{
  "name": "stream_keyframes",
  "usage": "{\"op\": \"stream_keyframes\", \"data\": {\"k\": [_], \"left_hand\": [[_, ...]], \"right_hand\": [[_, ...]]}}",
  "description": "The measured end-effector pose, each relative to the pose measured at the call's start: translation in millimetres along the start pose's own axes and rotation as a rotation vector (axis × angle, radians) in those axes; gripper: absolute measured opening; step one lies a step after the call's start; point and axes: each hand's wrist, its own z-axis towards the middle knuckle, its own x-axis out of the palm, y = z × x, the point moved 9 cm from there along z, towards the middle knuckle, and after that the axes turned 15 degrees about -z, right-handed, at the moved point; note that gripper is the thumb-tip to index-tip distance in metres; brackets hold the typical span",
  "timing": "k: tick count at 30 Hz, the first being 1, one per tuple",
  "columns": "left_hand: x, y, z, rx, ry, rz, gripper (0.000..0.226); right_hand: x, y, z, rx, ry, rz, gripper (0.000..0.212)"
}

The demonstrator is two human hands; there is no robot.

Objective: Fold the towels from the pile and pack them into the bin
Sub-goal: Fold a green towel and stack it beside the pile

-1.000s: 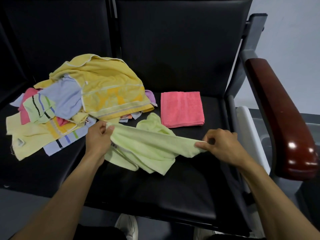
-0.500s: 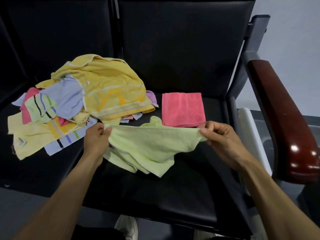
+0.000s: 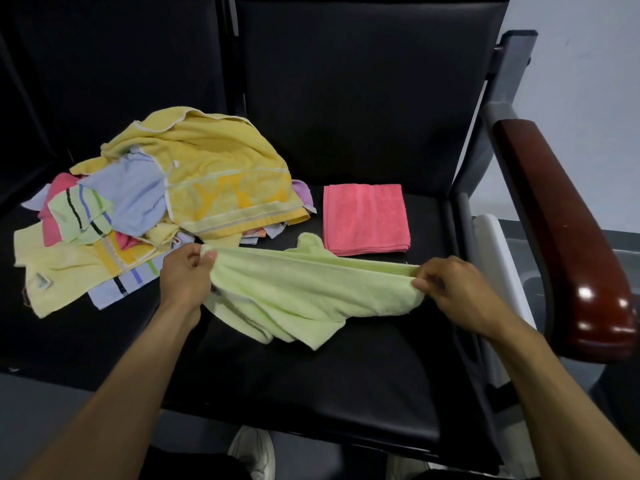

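A: What is the biggest thing here?

B: A row of black padded seats (image 3: 346,368), with one glossy dark red wooden armrest (image 3: 568,244) at the right end. A white plastic bin (image 3: 491,258) shows past the seat's right edge, partly hidden.

A: And the towels?

B: One loose pile of mixed towels (image 3: 166,209) lies on the left, topped by a large yellow terry towel (image 3: 221,168). How many are in the pile I cannot tell; they overlap too much. One folded pink square towel (image 3: 365,218) lies flat to the right of the pile, apart from it.

A: Where is the one being worked on?

B: One pale green terry towel (image 3: 304,292) is stretched between the two hands, in front of the pink one. Its lower part sags, crumpled, onto the seat.

A: How do the hands hold it?

B: The left hand (image 3: 185,275) grips the towel's left end with curled fingers. The right hand (image 3: 457,292) pinches the right end between thumb and fingers.
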Motion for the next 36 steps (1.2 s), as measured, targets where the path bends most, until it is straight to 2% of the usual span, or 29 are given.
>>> {"op": "stream_keyframes", "data": {"k": [4, 7, 9, 11, 13, 22, 25, 28, 32, 36], "left_hand": [[-2.7, 1.5, 3.0, -0.007, -0.018, -0.007, 0.007], [-4.6, -3.5, 2.3, 0.011, -0.049, -0.006, 0.014], [-6.5, -5.4, 2.5, 0.021, -0.064, -0.017, 0.022], [-5.8, -6.4, 2.1, 0.021, -0.058, -0.016, 0.012], [-4.3, -6.6, 1.8, 0.030, -0.056, -0.005, 0.004], [-6.8, -4.9, 6.4, 0.009, -0.053, -0.087, 0.011], [-7.0, -5.7, 7.1, 0.012, -0.048, -0.114, 0.009], [-5.3, -9.3, 4.3, 0.021, -0.054, -0.130, 0.005], [-7.5, -9.5, 5.1, 0.013, -0.050, -0.119, 0.019], [-8.8, -9.9, 5.2, 0.010, -0.043, -0.132, 0.026]], "right_hand": [[-16.1, -0.3, 1.9, 0.033, -0.128, -0.017, 0.005], [-29.3, 4.2, -0.3, 0.038, -0.232, -0.050, 0.009], [-28.3, 0.4, -1.3, 0.062, -0.226, -0.076, 0.015], [-25.9, -5.7, -2.7, 0.113, -0.197, -0.069, 0.019], [-26.2, -9.1, -4.1, 0.165, -0.174, -0.011, 0.020], [-33.2, -6.8, -8.1, 0.296, -0.187, 0.268, 0.023], [-37.7, -7.5, -9.5, 0.303, -0.246, 0.284, 0.025], [-38.7, -3.5, -8.9, 0.265, -0.275, 0.310, 0.017], [-38.9, 1.4, -5.6, 0.217, -0.290, 0.228, 0.006], [-38.9, -1.1, -6.5, 0.228, -0.342, 0.295, 0.017]]}}
